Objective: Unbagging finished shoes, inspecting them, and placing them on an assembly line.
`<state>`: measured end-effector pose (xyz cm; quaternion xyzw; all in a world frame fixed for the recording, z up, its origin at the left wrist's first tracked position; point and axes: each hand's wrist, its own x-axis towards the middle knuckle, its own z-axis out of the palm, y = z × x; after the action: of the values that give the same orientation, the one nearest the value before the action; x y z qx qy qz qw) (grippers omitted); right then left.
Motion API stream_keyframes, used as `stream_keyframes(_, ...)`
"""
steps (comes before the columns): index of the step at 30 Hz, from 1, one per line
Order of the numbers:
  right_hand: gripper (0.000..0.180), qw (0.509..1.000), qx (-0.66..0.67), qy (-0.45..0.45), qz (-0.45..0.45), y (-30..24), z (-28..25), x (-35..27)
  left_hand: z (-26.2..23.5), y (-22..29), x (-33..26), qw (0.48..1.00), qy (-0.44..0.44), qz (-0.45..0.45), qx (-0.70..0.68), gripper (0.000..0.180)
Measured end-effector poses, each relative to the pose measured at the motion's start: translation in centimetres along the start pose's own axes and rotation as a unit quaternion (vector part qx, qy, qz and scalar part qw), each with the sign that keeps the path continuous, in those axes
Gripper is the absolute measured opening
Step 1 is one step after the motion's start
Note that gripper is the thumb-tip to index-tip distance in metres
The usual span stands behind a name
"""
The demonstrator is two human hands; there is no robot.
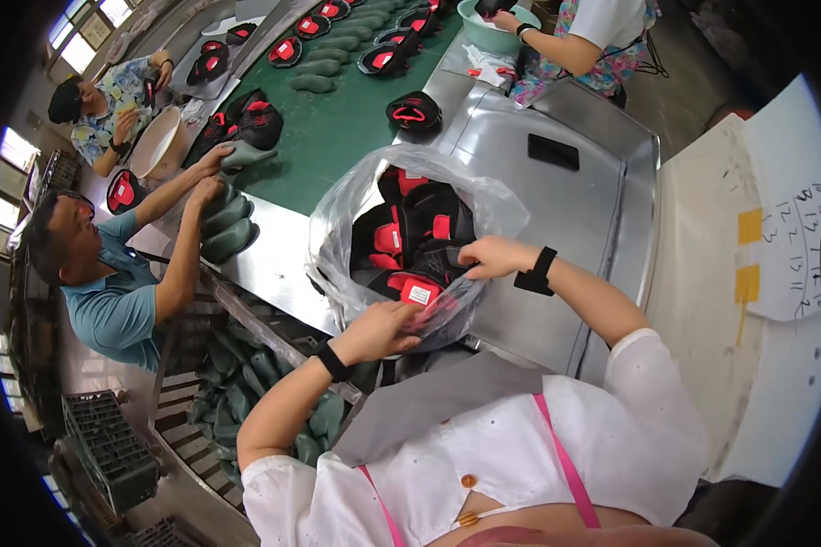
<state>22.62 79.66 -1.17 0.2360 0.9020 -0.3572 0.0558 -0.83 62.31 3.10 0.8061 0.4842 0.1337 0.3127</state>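
Observation:
A clear plastic bag [502, 205] stands with its mouth up on the metal worktop in front of me, filled with several black and red shoe uppers [388, 239]. My left hand [380, 330] pinches the bag's near rim, beside an upper with a red lining and a white label [419, 294]. At the right side of the mouth, my right hand [500, 258] has its fingers closed on the rim, fingertips reaching over a black upper. Whether those fingertips also grip the upper is hard to see.
Beyond the bag, a green conveyor belt [294, 123] carries shoe uppers and grey-green shoe lasts [312, 83]. A dark phone-like slab [553, 151] lies on the metal worktop [556, 214]. Co-workers stand left and far right; one handles a last [246, 155]. Lasts fill a rack [233, 383] lower left.

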Motion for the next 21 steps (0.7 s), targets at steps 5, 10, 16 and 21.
stream_keyframes(5,0.031,0.996,-0.004,0.092,-0.012,0.5,-2.9,3.4,-3.3,0.5,3.9,0.988,0.142,0.058,0.000,0.033)
stream_keyframes(10,0.048,0.989,-0.094,0.110,0.027,4.0,-3.1,9.4,-4.3,-7.7,11.3,0.992,0.067,-0.049,0.093,0.042)
stream_keyframes(16,0.052,0.981,-0.099,0.165,0.035,7.0,-7.7,9.9,-4.0,-13.0,17.7,0.983,0.028,-0.130,0.127,0.059)
stream_keyframes(21,0.050,0.987,0.022,0.156,0.040,9.4,-4.2,10.5,0.2,-18.5,20.8,0.950,0.118,-0.288,0.015,0.050)
